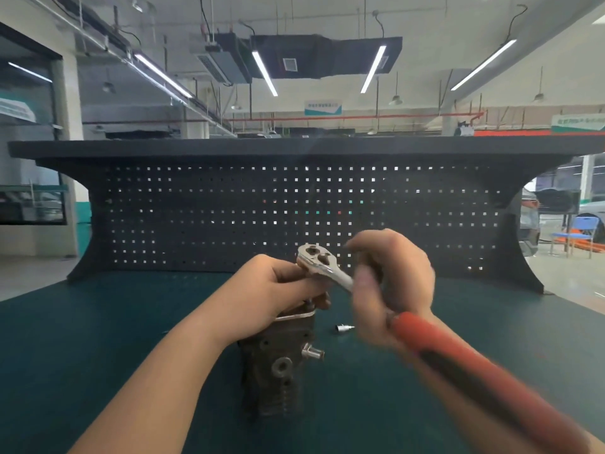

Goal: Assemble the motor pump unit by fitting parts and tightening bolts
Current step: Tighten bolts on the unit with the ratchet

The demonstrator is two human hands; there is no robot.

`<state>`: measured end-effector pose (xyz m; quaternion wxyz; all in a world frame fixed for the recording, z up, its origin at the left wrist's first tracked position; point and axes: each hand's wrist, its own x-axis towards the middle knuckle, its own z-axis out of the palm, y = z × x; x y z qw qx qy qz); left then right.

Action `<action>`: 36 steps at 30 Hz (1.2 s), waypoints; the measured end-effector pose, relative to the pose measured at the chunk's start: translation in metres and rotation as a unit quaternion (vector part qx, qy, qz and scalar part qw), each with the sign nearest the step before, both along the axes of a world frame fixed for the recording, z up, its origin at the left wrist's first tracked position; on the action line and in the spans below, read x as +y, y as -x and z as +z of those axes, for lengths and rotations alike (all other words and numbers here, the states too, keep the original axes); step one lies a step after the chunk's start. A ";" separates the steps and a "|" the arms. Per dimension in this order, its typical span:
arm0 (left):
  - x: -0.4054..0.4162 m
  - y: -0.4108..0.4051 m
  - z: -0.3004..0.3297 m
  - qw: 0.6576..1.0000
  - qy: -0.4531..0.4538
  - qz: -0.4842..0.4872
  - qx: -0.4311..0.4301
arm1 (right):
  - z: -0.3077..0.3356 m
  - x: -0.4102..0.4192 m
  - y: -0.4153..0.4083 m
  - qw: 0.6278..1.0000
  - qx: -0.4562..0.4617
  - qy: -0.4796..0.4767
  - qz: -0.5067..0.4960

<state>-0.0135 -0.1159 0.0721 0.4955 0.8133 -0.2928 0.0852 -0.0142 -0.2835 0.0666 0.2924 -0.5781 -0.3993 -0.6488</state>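
The motor pump unit (pixel 278 365) stands upright on the green bench mat (pixel 98 339), under my left hand (pixel 278 290) — fingers curled round the ratchet wrench (pixel 324 265) head atop it. My right hand (pixel 393 286) grips the wrench's shaft — blurred. A small socket (pixel 343 328) lies just beside the unit.

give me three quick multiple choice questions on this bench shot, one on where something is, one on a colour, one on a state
1. Where does the small loose socket lie?
A. on the green mat, right of the pump body
B. hung on the pegboard
C. in the left hand

2. What colour is the ratchet wrench handle?
A. blue
B. red-orange
C. yellow

3. What is the right hand doing?
A. resting flat on the mat
B. hanging idle
C. gripping the ratchet shaft

Answers:
1. A, it sits on the green mat beside the pump body.
2. B, the grip is red-orange.
3. C, its fingers curl round the shaft.
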 end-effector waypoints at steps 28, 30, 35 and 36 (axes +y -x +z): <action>0.003 -0.006 -0.002 0.999 -0.030 0.019 -0.019 | -0.019 -0.010 -0.043 0.884 0.346 -0.212 0.232; 0.002 -0.005 -0.002 0.998 -0.046 0.035 -0.033 | -0.022 -0.006 -0.052 0.794 0.469 -0.230 0.311; 0.001 -0.008 -0.005 0.999 -0.027 0.019 -0.026 | -0.021 0.011 -0.030 0.831 0.315 -0.336 0.312; 0.001 -0.008 -0.005 1.000 -0.014 0.003 -0.018 | -0.020 0.016 -0.020 0.877 0.236 -0.312 0.280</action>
